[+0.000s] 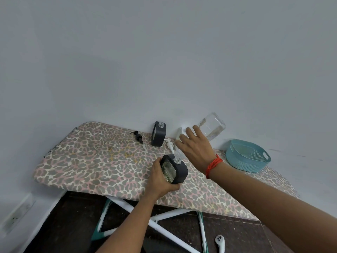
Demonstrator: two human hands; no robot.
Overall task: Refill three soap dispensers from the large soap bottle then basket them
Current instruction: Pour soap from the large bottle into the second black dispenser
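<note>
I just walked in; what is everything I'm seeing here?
Ironing board: one, leopard print, against the wall.
Back dispenser: one, dark grey, open-topped, on the board near the wall.
Front dispenser: one, dark grey, held at the board's near edge.
Black pump: one, lying on the board.
White pump: one, lying on the board.
Large bottle: one, clear, tilted above front dispenser.
Basket: one, teal, board's right end.
White gadget: one, on the floor.
Left hand: grips front dispenser.
Right hand: holds large bottle; red thread on wrist.
</note>
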